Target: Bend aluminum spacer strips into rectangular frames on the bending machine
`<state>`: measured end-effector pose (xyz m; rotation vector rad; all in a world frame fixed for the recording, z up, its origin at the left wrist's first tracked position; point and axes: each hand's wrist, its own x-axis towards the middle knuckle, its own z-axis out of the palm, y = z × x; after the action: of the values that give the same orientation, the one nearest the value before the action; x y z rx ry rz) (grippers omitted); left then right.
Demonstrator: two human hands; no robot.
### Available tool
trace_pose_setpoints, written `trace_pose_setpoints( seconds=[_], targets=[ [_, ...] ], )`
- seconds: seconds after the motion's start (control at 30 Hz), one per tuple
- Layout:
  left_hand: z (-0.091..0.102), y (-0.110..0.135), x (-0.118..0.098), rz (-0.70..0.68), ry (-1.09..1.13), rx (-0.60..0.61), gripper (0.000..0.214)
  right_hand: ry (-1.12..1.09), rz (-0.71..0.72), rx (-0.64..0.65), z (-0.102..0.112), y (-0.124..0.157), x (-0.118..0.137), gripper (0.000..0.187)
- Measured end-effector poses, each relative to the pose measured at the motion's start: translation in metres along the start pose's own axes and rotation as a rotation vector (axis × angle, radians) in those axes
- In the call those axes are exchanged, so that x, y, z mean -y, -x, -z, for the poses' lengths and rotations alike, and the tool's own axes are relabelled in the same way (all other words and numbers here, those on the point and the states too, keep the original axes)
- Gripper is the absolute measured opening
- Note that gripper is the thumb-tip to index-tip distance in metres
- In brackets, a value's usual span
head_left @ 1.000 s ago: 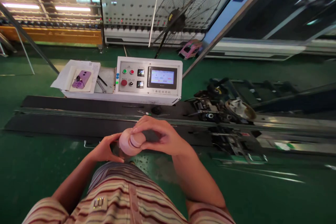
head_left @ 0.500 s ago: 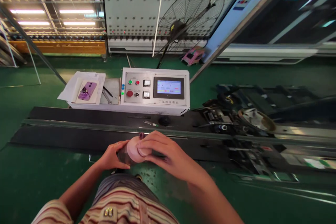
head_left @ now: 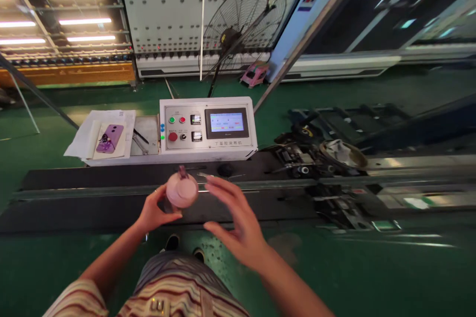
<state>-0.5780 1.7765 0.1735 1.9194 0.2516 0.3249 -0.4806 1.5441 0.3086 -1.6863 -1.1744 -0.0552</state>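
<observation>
A water bottle [head_left: 182,190] with a round pink lid and a small darker loop on its far side is seen from above, its body mostly hidden under the lid. My left hand [head_left: 158,208] is wrapped round the bottle from the left, thumb on the near side. To the right of the lid, my right hand [head_left: 236,223] is apart from it, fingers stretched and thumb spread, with nothing in it. Beneath the bottle runs the black belt [head_left: 92,208] of a long machine.
Behind the belt stands a white control box [head_left: 208,126] with buttons and a lit screen. Papers, a purple phone [head_left: 110,138], a pen and wrenches lie left of it. Machine parts [head_left: 303,158] sit at right. Beyond are a large fan [head_left: 241,29] and a pink stool [head_left: 255,74].
My right hand has let go of the lid and moved off to the right, its fingers opening. My left hand has carried the bottle forward and slightly left. The whole view has shifted.
</observation>
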Motion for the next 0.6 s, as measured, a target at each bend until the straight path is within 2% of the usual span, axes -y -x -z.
trace_pose_setpoints(
  seconds=[0.07,0.17,0.23,0.3,0.4,0.5,0.6],
  targets=[
    [0.02,-0.026,0.0,0.029,0.008,-0.118,0.081,-0.022,-0.094,-0.154,0.005,0.014,-0.012,0.047],
    [0.055,-0.088,0.002,-0.015,0.058,-0.376,0.08,0.02,-0.276,-0.301,0.007,0.048,-0.044,0.033],
    [0.077,-0.14,0.006,-0.109,0.118,-0.53,0.089,0.058,-0.419,-0.298,0.003,0.081,-0.068,0.028],
    [0.093,-0.191,0.011,-0.181,0.162,-0.613,0.097,0.093,-0.565,-0.275,-0.006,0.119,-0.09,0.031],
    [0.105,-0.25,0.016,-0.141,0.133,-0.672,0.098,0.102,-0.753,-0.313,-0.018,0.175,-0.112,0.041],
    [0.105,-0.279,0.017,-0.028,0.071,-0.699,0.095,0.11,-0.867,-0.417,-0.024,0.216,-0.122,0.046],
    [0.101,-0.281,0.006,0.048,0.002,-0.711,0.092,0.115,-0.935,-0.494,-0.028,0.233,-0.121,0.046]
  ],
)
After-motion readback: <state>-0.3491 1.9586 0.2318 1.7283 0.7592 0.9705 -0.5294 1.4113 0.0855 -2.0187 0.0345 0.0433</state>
